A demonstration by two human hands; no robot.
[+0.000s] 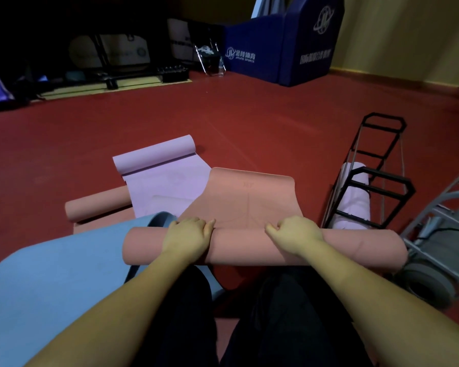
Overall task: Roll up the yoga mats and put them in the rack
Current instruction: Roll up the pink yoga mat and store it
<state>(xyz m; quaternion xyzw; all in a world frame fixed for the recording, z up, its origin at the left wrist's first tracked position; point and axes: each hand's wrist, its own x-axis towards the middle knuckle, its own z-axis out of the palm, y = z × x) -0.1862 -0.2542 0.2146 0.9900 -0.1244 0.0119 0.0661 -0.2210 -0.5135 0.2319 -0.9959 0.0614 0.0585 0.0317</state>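
— Two hands are laid on what?
— The half-rolled pink mat [249, 245] on the red floor [249, 123] is gripped by the left hand [187, 235] and right hand [296, 234], fingers curled over it, beside the black rack [368, 181].

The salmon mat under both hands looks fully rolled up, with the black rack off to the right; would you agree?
Not quite: the head view shows the salmon mat only partly rolled, a flat stretch remaining beyond the left hand and right hand. The black rack is indeed to the right.
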